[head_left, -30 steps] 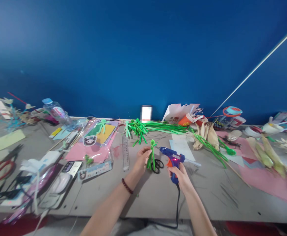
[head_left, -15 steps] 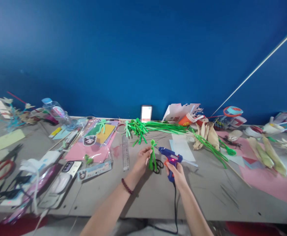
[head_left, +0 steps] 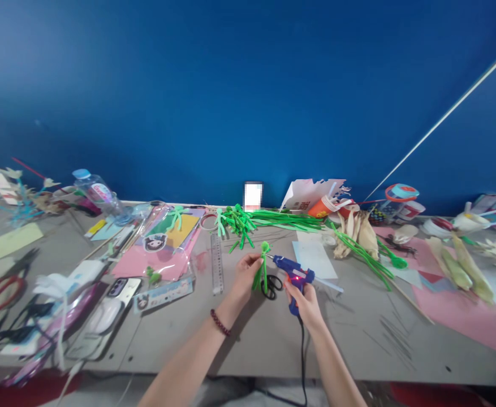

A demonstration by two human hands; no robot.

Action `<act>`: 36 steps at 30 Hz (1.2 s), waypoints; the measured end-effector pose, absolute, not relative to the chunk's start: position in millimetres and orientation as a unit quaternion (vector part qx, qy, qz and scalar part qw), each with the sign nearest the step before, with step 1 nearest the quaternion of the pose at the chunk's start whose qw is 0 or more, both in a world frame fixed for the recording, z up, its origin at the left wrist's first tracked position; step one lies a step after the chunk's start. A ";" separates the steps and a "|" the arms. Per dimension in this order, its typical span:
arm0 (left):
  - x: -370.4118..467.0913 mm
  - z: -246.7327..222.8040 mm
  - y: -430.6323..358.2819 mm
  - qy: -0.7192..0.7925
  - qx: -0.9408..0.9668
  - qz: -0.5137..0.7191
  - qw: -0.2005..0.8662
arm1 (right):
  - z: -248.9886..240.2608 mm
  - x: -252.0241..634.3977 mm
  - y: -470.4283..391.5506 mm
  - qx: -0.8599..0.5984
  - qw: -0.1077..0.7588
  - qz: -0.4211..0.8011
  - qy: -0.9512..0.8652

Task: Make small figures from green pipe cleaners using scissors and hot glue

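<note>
Near the middle of the table, my left hand (head_left: 248, 272) pinches a small green pipe-cleaner figure (head_left: 265, 252) with a round top and strands hanging down. My right hand (head_left: 305, 298) is wrapped round the grip of a blue glue gun (head_left: 292, 267), whose red light is lit. The gun's tip points left and is at or very close to the figure, just below its round top; whether they touch I cannot tell. Black-handled scissors (head_left: 272, 287) lie on the table behind and between my hands.
Green pipe cleaners (head_left: 288, 219) lie along the back beside a green bundle (head_left: 238, 223). A clear ruler (head_left: 216, 264) and pink sheets (head_left: 123, 261) are to the left, with a phone (head_left: 106, 316) nearer. Corn husks (head_left: 367, 237) lie right. The gun's black cord (head_left: 302, 362) runs over the front edge.
The glue gun has shifted slightly left, bringing its tip nearer the figure. The figure's hanging strands have spread and shifted a little left in my left hand.
</note>
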State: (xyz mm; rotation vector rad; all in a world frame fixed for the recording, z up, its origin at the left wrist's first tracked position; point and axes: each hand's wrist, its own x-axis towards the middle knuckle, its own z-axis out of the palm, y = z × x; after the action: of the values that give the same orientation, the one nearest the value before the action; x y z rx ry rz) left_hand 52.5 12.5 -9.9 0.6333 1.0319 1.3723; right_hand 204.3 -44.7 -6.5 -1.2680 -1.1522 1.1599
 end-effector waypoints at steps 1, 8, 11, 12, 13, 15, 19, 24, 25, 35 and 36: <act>52.6 -10.4 12.4 0.449 0.277 0.597 0.605 | -7.6 204.6 -44.7 -0.530 0.510 0.478 -0.481; 53.1 -11.3 12.0 0.448 0.288 0.606 0.590 | -12.0 205.5 -44.6 -0.539 0.500 0.464 -0.494; 53.2 -10.9 11.5 0.453 0.298 0.601 0.587 | -9.3 204.4 -45.3 -0.543 0.496 0.466 -0.492; 53.3 -10.9 11.3 0.454 0.302 0.598 0.587 | -8.1 204.1 -45.5 -0.543 0.495 0.466 -0.493; 53.3 -10.9 11.1 0.456 0.306 0.597 0.585 | -6.9 203.8 -45.6 -0.544 0.493 0.466 -0.494; 53.4 -11.0 10.9 0.457 0.310 0.597 0.581 | -5.2 203.4 -45.7 -0.544 0.490 0.466 -0.496; 53.5 -10.0 10.4 0.458 0.309 0.596 0.583 | -6.7 203.9 -45.5 -0.542 0.490 0.464 -0.501; 54.0 -8.9 9.9 0.449 0.306 0.599 0.588 | -12.5 206.1 -45.2 -0.538 0.483 0.460 -0.514; 54.0 -9.0 9.9 0.448 0.307 0.601 0.587 | -12.8 206.5 -45.1 -0.538 0.483 0.459 -0.517; 53.1 -5.7 8.7 0.445 0.298 0.604 0.590 | -5.6 205.2 -46.2 -0.542 0.482 0.447 -0.523; 53.1 -5.5 8.6 0.444 0.298 0.604 0.591 | -5.8 205.2 -46.3 -0.543 0.482 0.446 -0.523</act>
State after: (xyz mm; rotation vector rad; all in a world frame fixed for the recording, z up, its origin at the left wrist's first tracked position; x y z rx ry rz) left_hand 53.1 8.6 -5.5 0.6925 1.0330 1.4058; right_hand 205.2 -46.3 -5.8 -1.3226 -1.2751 1.0878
